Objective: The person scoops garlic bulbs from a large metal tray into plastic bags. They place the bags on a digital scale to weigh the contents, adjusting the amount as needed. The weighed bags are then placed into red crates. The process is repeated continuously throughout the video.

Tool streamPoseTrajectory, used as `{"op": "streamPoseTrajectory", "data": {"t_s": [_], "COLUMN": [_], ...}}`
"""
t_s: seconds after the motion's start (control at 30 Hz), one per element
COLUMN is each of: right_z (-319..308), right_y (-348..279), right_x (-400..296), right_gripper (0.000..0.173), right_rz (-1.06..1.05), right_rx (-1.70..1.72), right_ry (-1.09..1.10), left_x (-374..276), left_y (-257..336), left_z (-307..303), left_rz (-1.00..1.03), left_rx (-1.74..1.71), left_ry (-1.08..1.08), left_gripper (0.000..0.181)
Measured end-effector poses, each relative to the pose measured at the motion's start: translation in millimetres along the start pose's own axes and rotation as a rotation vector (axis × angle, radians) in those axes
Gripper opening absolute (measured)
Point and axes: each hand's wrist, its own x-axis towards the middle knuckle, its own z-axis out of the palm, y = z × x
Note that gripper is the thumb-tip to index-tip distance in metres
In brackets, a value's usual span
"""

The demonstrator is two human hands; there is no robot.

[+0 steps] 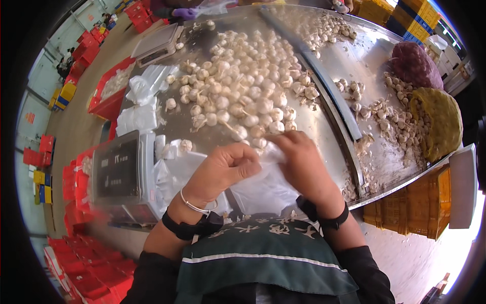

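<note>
A thin clear plastic bag [262, 190] hangs between my two hands over the near edge of the metal table. My left hand [224, 169] pinches its upper edge between thumb and fingers. On the other side, my right hand [303, 167] grips the film near the bag's mouth, its fingers blurred. Just beyond my fingers spreads a large pile of white garlic bulbs [243, 87], some with short stems. More plastic bags [167, 178] lie left of my left hand, with a single garlic bulb [186, 145] beside them.
A grey scale [117, 171] stands at the left, another scale [157, 43] behind it. A metal divider [330, 95] crosses the table. Mesh sacks, one yellow [436, 121] and one purple [417, 64], rest right. Red crates [91, 269] line the left. A gloved hand [185, 13] shows opposite.
</note>
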Motion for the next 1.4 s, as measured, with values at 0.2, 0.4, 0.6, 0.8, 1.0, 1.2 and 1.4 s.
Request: {"op": "streamPoseTrajectory", "data": {"t_s": [0.2,0.4,0.6,0.8,1.0,1.2,1.4], "right_z": [-23.5,-10.4,26.3,69.2,103.9,97.7,34.3], "right_y": [22.7,65.4,114.4,173.6,238.0,227.0,184.6], "right_x": [-31.7,-64.8,-97.0,-88.7,23.4,147.5,114.2], "right_gripper": [0.023,0.018,0.026,0.030,0.024,0.037,0.047], "right_rz": [0.332,0.653,0.859,1.295,1.115,0.799,0.469], "right_rx": [1.077,1.779,2.185,1.674,1.668,1.563,1.708], "right_ry": [-0.035,-0.063,0.021,0.190,0.151,0.240,0.274], "left_x": [-31.5,-96.4,-64.2,-6.3,78.2,157.5,98.1], "left_y": [-45.6,-91.0,-100.6,-205.9,-217.4,-160.9,-118.9], "left_z": [-44.0,-65.9,-19.2,-19.1,-59.2,-99.4,-101.5], "left_rz": [0.076,-0.084,-0.147,-0.440,-0.277,-0.107,0.039], "left_rx": [0.546,-1.076,-1.255,-1.205,-1.141,-0.937,-0.276], "left_ry": [0.614,0.200,0.322,0.179,0.362,0.519,0.551], "left_gripper": [0.016,0.016,0.021,0.024,0.014,0.009,0.011]}}
